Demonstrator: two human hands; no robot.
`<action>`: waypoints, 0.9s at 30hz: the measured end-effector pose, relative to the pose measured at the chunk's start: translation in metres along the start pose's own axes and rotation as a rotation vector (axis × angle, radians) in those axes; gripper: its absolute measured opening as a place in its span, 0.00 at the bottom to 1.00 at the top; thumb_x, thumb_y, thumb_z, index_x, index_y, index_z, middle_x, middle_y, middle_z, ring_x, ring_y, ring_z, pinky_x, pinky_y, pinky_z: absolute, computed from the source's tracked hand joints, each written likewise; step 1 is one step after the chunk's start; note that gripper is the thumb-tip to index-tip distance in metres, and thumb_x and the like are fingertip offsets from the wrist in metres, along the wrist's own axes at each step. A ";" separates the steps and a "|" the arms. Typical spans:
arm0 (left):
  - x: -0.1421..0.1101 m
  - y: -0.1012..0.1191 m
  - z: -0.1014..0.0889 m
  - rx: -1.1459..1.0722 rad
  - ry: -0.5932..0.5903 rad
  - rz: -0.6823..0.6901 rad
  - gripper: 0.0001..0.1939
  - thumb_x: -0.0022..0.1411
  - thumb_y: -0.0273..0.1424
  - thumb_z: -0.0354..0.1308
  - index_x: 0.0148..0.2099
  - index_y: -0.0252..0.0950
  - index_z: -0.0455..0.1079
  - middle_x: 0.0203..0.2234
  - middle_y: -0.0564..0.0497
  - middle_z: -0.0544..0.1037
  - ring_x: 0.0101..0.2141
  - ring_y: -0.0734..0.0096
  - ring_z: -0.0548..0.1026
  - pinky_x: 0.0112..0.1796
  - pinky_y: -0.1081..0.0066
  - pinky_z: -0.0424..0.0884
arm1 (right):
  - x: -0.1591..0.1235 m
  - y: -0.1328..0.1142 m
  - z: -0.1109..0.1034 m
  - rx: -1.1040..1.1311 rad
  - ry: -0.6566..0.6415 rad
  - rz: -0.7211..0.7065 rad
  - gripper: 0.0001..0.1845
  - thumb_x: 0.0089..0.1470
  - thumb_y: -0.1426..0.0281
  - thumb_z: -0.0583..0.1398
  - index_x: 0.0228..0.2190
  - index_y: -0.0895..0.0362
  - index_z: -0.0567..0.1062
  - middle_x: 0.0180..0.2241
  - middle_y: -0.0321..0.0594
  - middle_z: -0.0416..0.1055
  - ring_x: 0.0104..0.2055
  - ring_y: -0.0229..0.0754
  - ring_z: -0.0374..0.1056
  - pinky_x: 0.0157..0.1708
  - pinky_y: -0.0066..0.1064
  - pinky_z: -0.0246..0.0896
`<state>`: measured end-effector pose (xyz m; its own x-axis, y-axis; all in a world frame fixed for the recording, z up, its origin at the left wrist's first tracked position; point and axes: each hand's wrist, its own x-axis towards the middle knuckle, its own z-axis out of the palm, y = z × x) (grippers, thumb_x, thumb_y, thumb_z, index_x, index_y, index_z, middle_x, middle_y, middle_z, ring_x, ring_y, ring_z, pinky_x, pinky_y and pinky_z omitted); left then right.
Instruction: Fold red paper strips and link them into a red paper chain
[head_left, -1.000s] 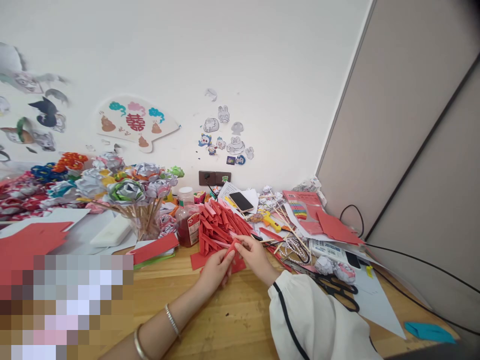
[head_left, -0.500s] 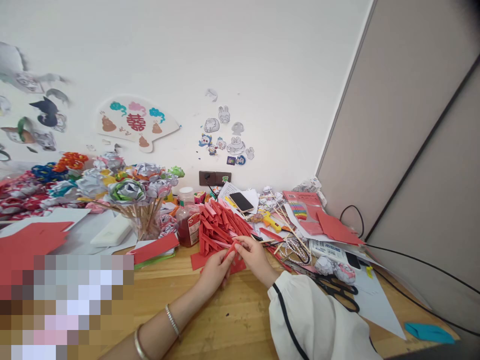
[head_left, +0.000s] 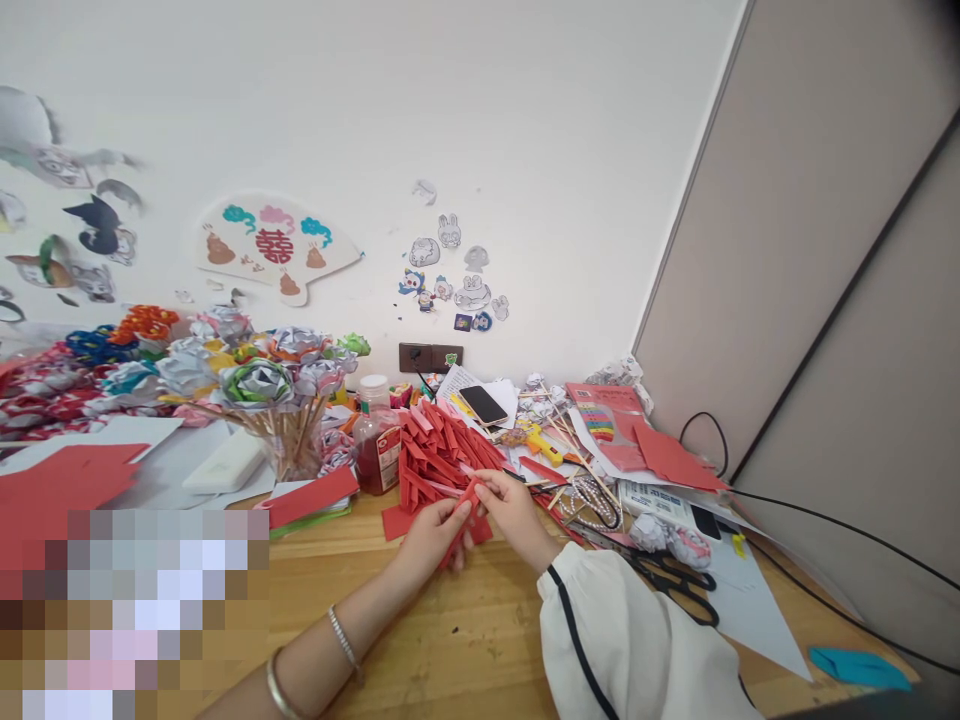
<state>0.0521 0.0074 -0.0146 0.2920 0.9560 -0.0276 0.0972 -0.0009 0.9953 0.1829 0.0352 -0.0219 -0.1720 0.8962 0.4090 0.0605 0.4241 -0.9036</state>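
Both my hands meet over a wooden table (head_left: 457,640) on a small folded red paper piece (head_left: 471,512). My left hand (head_left: 429,536), with bracelets on the wrist, pinches its lower left side. My right hand (head_left: 514,510), in a white sleeve, pinches its upper right edge. Just behind them lies a heap of folded red paper strips (head_left: 439,448).
Paper flowers on sticks (head_left: 259,385) stand in a jar at the left, with a red bottle (head_left: 375,450) beside it. A phone (head_left: 483,404), skewers, a yellow glue gun (head_left: 541,441), black scissors (head_left: 675,580) and cables crowd the right. Red sheets (head_left: 52,485) lie far left.
The hands have barely moved; the red piece has been turned slightly between the fingers and sits a little more upright.
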 end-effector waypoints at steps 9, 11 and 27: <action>0.001 0.001 -0.003 -0.147 -0.049 -0.081 0.21 0.46 0.49 0.51 0.27 0.33 0.60 0.14 0.53 0.72 0.12 0.75 0.69 0.14 0.78 0.61 | 0.002 0.003 -0.001 0.030 -0.012 0.035 0.15 0.48 0.67 0.54 0.39 0.58 0.69 0.28 0.38 0.68 0.23 0.33 0.63 0.25 0.26 0.60; 0.000 0.002 -0.005 -0.160 -0.060 -0.092 0.21 0.46 0.48 0.52 0.28 0.32 0.60 0.15 0.51 0.73 0.12 0.75 0.70 0.15 0.78 0.61 | 0.002 0.001 -0.002 0.031 -0.013 0.034 0.15 0.48 0.67 0.54 0.39 0.57 0.69 0.28 0.38 0.68 0.23 0.33 0.63 0.25 0.26 0.60; 0.002 0.000 -0.013 -0.184 -0.154 -0.138 0.19 0.48 0.44 0.54 0.29 0.32 0.60 0.16 0.50 0.75 0.16 0.73 0.72 0.20 0.75 0.66 | 0.010 0.003 -0.015 0.003 0.051 -0.005 0.12 0.47 0.68 0.54 0.36 0.57 0.70 0.23 0.35 0.66 0.23 0.34 0.62 0.24 0.26 0.58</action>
<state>0.0400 0.0134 -0.0136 0.4305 0.8875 -0.1642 -0.0239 0.1930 0.9809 0.1961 0.0472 -0.0187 -0.1219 0.8997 0.4191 0.0564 0.4279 -0.9021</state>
